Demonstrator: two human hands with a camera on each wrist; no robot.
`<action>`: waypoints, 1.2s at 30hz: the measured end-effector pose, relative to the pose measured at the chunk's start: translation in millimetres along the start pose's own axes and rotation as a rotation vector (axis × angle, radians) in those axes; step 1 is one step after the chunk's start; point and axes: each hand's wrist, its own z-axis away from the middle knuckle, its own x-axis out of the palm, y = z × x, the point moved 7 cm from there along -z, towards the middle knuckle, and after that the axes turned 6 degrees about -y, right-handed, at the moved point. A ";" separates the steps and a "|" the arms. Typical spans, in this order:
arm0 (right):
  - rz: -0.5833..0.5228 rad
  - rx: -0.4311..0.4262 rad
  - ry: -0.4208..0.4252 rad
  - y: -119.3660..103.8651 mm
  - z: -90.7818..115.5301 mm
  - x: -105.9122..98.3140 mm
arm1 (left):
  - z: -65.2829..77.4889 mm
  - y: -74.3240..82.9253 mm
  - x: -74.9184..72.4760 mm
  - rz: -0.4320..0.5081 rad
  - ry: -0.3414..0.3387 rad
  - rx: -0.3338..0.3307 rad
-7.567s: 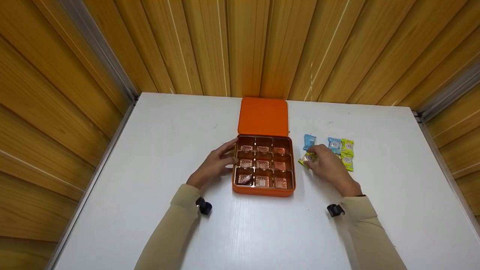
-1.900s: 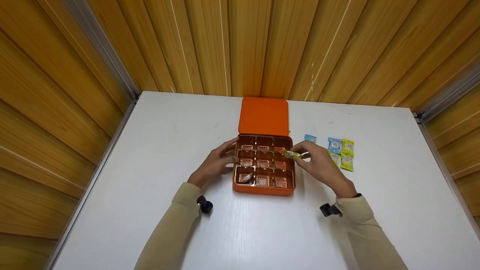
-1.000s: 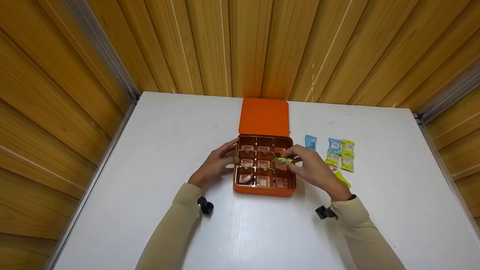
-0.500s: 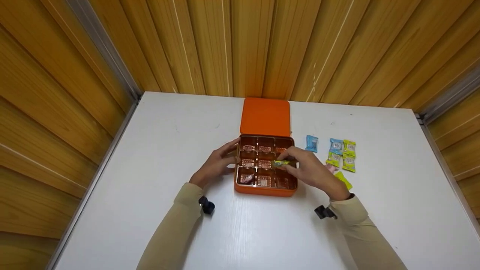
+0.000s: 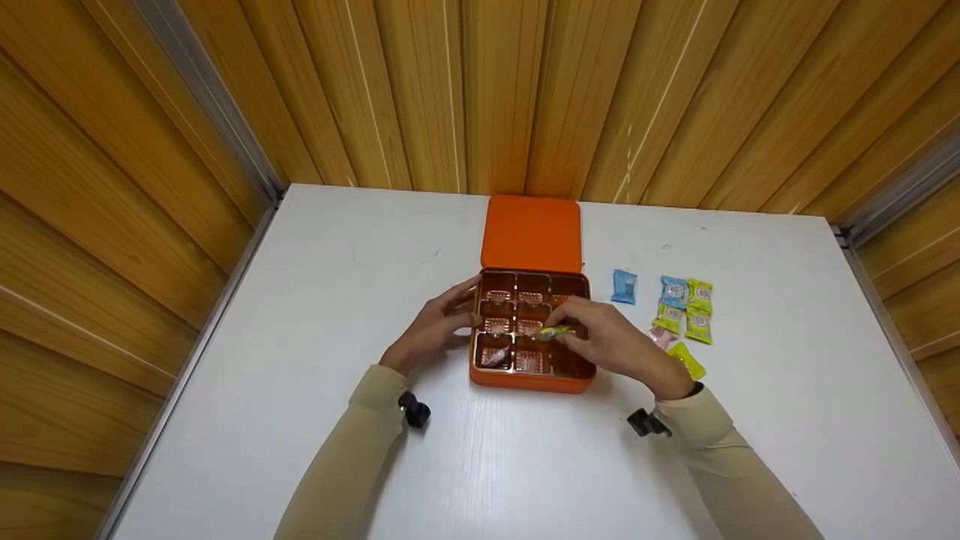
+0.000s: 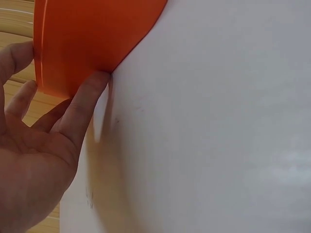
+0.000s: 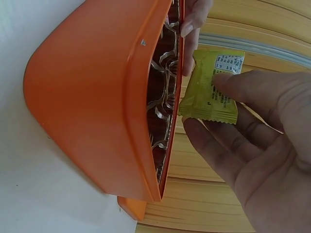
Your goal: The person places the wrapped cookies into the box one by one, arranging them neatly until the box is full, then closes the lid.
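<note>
An orange tin (image 5: 532, 382) stands open, its brown plastic tray (image 5: 529, 302) divided into square compartments. My left hand (image 5: 429, 330) touches the tin's left side with extended fingers; in the left wrist view its fingertips meet the orange wall. Between thumb and fingers, my right hand (image 5: 609, 339) pinches a yellow-green wrapped candy (image 7: 212, 87). The candy hangs over the tray near the middle and right columns, printed side partly covered by the thumb in the right wrist view. A pinkish wrapped piece (image 5: 496, 356) lies in the front-left compartment. The hand hides part of the right column.
Right of the tin lie a blue candy (image 5: 624, 287), another blue candy (image 5: 673, 291) and several yellow-green candies (image 5: 700, 327). A pink candy (image 5: 661, 337) is partly hidden by the right hand. The tin's lid (image 5: 532, 234) lies back towards the plank wall (image 5: 495, 97).
My right hand has picked up a yellow-green candy from the table and carried it left over the tray. It has lately shifted slightly left and nearer, tilting the candy. My left hand stays at the tin.
</note>
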 end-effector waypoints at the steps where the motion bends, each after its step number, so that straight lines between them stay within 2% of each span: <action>1: 0.005 -0.002 -0.006 -0.6 -0.3 0.7 | 0.1 -0.1 -0.1 -0.001 0.002 -0.002; 8: 0.027 0.007 -0.048 -3.3 -2.8 6.6 | 1.5 0.9 0.0 -0.010 0.003 -0.006; 20: 0.066 -0.102 -0.094 -12.2 -8.0 18.6 | 0.8 -0.8 0.0 -0.001 0.015 -0.021; 24: 0.073 -0.116 -0.105 -14.7 -8.8 19.7 | 1.4 -0.7 -0.3 -0.004 0.027 -0.035; 36: 0.070 -0.155 -0.159 -19.8 -9.2 26.8 | 1.5 1.3 0.5 0.009 0.008 -0.009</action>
